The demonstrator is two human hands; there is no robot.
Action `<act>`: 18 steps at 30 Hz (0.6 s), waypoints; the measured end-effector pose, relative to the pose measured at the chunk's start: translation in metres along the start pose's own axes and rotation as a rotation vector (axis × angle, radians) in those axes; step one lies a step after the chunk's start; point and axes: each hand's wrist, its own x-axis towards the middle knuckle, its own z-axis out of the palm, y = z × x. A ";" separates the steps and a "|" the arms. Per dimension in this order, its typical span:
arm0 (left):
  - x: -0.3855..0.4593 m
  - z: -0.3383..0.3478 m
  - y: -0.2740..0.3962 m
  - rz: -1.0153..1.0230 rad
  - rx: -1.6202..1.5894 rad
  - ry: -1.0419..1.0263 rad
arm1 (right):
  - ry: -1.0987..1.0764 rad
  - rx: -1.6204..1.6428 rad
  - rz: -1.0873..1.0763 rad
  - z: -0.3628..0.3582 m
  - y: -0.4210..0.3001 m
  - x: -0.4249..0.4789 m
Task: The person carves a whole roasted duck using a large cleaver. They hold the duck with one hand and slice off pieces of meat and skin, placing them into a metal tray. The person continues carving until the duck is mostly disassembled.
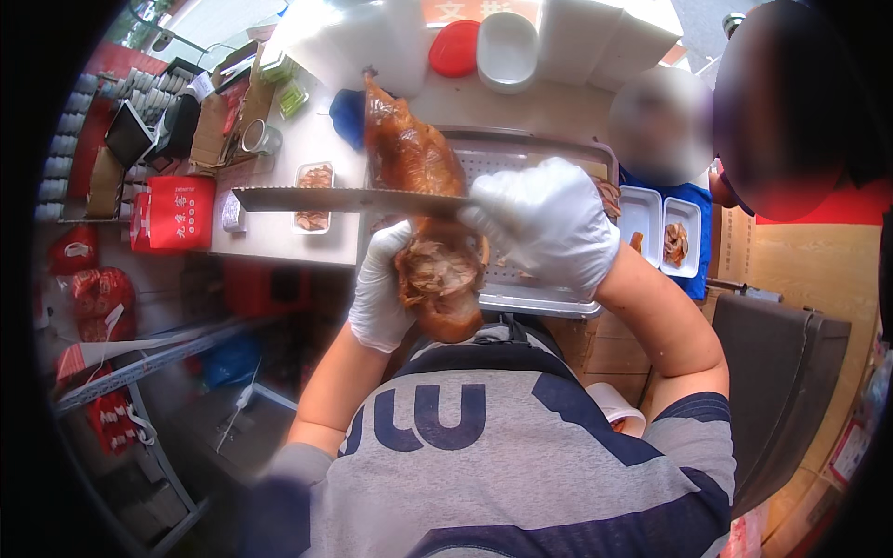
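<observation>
My left hand (382,289), in a white glove, grips a large piece of browned cooked meat (418,150) from its left side. The meat stands lengthwise before me, its cut end with pale shredded flesh nearest my chest. In my right hand (548,223), also white-gloved, is the handle of a long knife with a serrated edge; the handle itself is hidden by the fingers. Its blade (342,201) points left and passes across the meat. Below and to the right of the meat lies a perforated metal tray (541,305) with small scraps on it.
A white container of sliced meat (314,229) is on the left of the table. Two white trays (640,202) (691,261) rest on blue cloth at the right. A red lid (453,49) and white tub (508,52) are at the back. Another person (774,111) is at the right.
</observation>
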 end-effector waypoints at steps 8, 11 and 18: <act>-0.002 0.006 -0.001 -0.029 0.051 0.016 | -0.013 -0.015 -0.008 0.004 0.007 -0.012; -0.002 0.007 -0.004 -0.025 -0.033 0.040 | -0.006 0.024 0.003 0.006 0.006 -0.011; -0.005 0.013 0.006 -0.010 0.013 -0.024 | -0.052 0.027 0.018 0.001 0.013 -0.022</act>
